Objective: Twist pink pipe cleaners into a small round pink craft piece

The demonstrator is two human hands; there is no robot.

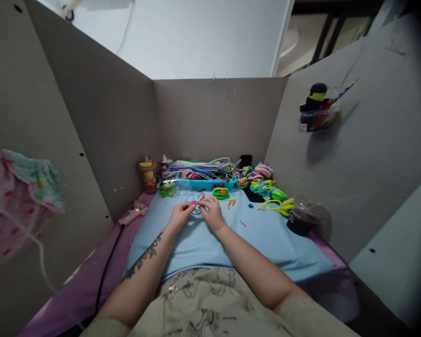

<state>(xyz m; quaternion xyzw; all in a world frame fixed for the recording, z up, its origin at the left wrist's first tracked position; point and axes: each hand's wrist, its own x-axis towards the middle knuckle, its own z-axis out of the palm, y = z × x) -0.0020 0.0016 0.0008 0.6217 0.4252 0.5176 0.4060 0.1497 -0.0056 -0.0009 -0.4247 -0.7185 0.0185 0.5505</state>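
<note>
Apparently for fine control, the left hand (181, 215) is pinching a small bright-pink craft piece (194, 203) between its fingertips, the right hand (212, 212) is curling just beside it, grip unclear, and a blue plastic tray (210, 184) of thin multicoloured stems (203, 166) is lying beyond the fingers, presumably for reach.

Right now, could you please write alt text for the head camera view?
A person's left hand and right hand meet at a small pink piece over a light blue cloth. Behind them, thin colourful strands lie across a blue tray.
</note>
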